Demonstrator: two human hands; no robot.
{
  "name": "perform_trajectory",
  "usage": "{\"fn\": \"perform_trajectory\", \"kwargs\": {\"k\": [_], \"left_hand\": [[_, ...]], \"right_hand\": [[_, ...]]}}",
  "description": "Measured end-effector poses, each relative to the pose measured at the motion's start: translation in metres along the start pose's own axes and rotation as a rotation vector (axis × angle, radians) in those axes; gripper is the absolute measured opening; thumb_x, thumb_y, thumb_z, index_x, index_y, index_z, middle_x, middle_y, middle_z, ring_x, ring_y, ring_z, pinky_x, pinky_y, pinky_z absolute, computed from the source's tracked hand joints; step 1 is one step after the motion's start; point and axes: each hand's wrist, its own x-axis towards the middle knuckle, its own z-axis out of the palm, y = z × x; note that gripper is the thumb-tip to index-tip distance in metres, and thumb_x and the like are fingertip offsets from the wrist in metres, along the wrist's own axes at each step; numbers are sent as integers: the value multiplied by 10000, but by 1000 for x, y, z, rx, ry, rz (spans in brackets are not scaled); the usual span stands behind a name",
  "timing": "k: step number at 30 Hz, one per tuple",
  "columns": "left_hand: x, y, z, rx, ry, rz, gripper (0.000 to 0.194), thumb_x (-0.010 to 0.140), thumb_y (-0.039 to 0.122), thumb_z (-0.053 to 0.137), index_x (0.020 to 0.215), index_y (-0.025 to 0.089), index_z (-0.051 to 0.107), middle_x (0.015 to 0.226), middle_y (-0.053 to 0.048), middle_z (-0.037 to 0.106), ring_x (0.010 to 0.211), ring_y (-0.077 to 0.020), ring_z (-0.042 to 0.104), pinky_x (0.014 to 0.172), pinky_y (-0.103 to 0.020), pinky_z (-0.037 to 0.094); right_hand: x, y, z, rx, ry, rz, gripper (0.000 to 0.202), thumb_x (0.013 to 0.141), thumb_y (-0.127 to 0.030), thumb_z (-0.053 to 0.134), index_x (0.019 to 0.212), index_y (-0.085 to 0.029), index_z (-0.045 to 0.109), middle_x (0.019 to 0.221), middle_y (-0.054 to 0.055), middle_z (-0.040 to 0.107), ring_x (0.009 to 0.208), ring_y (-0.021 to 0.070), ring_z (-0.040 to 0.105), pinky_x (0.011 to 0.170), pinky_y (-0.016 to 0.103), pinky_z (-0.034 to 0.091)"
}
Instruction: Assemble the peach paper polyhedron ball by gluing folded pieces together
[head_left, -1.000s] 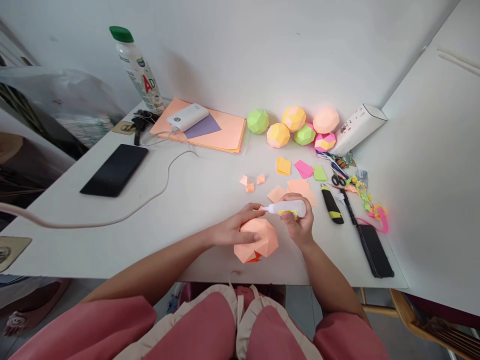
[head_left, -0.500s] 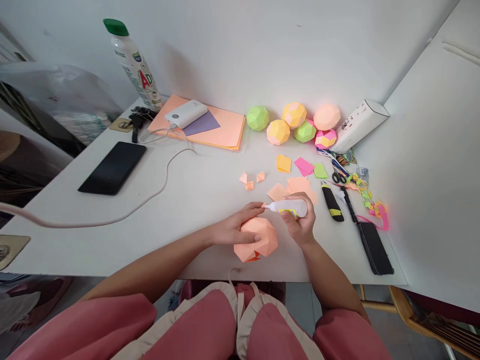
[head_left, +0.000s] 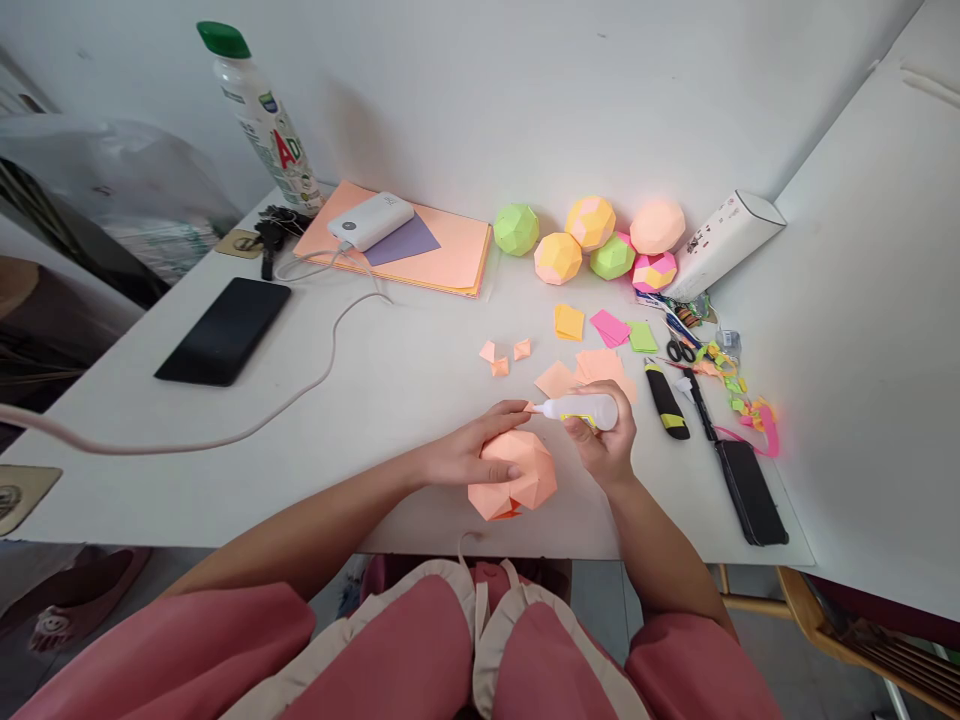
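My left hand point(head_left: 480, 455) is closed on a peach paper ball point(head_left: 529, 470) made of folded facets, thumb lying across its top. A gap with darker orange inside shows on the ball's near side. At the left fingertips is a small peach paper piece, mostly hidden. My right hand point(head_left: 609, 440) grips a white glue bottle point(head_left: 581, 410) lying nearly level, its nozzle pointing left and meeting that small piece. Beyond the hands lie several small folded peach pieces point(head_left: 500, 367) and a spread of flat peach paper squares point(head_left: 596, 367).
Yellow point(head_left: 568, 322), pink point(head_left: 609, 328) and green paper squares point(head_left: 641, 337) lie farther back, before several finished paper balls point(head_left: 559, 258). At right are a utility knife point(head_left: 666, 400), scissors point(head_left: 680, 349) and a black case point(head_left: 752, 492). A phone point(head_left: 223, 332) and cable point(head_left: 330, 370) lie left.
The view has shifted slightly. Both hands keep their places, with the glue nozzle still at the small peach piece by the left fingertips.
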Motion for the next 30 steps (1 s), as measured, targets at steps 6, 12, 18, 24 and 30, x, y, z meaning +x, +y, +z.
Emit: {"fn": "perform_trajectory", "kwargs": {"k": [6,12,18,24,30], "left_hand": [[0,5,-1,21,-1,-53,816,801,622,610,1483,240,375,1588,-94,208,1488,-381,154,1217,-511,205],[0,7,-1,31,-18,-51,834,807,592,618,1498,214,344,1592,-102,195,1494,-360,141,1226,-474,191],[1,5,0,30,-11,-19,809,806,574,626,1490,233,359,1581,-92,221,1495,-355,145,1225,-475,197],[1,6,-1,26,-9,-26,820,801,591,621,1488,221,367,1576,-107,226,1487,-376,155,1219,-496,204],[1,4,0,14,-3,-2,794,799,589,628,1476,247,389,1565,-99,250,1473,-381,193,1209,-516,221]], "right_hand": [[-1,2,1,-30,-45,-56,283,774,-445,739,965,-260,642,881,41,638,810,210,609,710,361,505],[0,4,1,-64,-66,-163,311,801,-466,714,991,-240,617,878,40,628,762,193,611,651,352,511],[-1,3,1,-80,-69,-187,299,806,-458,713,994,-247,617,858,37,627,758,197,610,656,356,507],[0,1,1,-111,-67,-192,308,808,-480,702,980,-240,615,847,39,630,743,198,612,657,361,506],[-1,2,1,-129,-73,-199,308,806,-475,705,984,-240,616,850,42,636,744,202,618,658,368,514]]}}
